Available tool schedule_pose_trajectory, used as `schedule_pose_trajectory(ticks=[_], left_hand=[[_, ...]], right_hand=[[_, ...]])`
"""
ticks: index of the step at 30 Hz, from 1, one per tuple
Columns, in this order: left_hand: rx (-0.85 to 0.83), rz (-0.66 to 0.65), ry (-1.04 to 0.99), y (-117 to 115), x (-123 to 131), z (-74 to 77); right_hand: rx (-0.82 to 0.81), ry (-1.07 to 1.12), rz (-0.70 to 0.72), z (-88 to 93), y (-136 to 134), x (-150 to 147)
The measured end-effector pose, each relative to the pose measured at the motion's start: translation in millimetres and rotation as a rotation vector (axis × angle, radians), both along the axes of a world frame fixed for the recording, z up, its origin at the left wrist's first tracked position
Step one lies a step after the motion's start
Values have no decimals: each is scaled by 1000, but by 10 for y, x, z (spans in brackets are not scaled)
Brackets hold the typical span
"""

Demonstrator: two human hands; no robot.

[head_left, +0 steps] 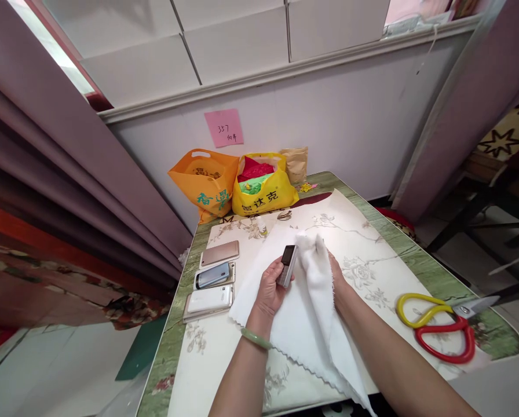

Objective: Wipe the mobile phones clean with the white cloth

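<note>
My left hand, with a green bangle on its wrist, is closed around a small silver keypad phone with a dark screen, held upright and tilted. Just to the right, my right hand is partly covered by a white cloth. The cloth is bunched up at its fingers and hangs down over the table's front edge. Most of the right hand's fingers are hidden behind the fabric. The phone's right side is close to the bunched cloth; whether they touch, I cannot tell.
Several phones lie at the left: a rose-gold phone, a blue-grey phone and a white phone among them. Orange and yellow bags stand at the back. Large scissors rest at the right edge of the table.
</note>
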State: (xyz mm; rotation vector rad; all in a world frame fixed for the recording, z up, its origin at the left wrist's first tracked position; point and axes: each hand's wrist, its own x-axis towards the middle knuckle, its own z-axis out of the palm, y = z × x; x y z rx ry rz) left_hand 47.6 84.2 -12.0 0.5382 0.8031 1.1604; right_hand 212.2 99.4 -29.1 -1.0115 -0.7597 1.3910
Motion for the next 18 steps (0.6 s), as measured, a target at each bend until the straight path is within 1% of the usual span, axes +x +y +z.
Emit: schedule_pose_trajectory(ticks=[3, 6, 9, 12, 15, 18], left_hand=[[25, -26, -11, -4, -4, 3], [35, -52, -24, -11, 4, 23], [25, -54, -39, -14, 18, 44], [21, -47, -52, -12, 28, 56], [21, -44, -56, -14, 26, 59], [15, -68, -34, -22, 16, 58]], right_hand=[[-56, 30, -125, 85, -19, -101], [55, -96, -130, 136, -66, -191], [183, -224, -103, 157, -100, -230], [256, -291, -36, 165, -107, -225], [256, -271, 34, 167, -95, -203], [198, -180, 43, 165, -76, -182]])
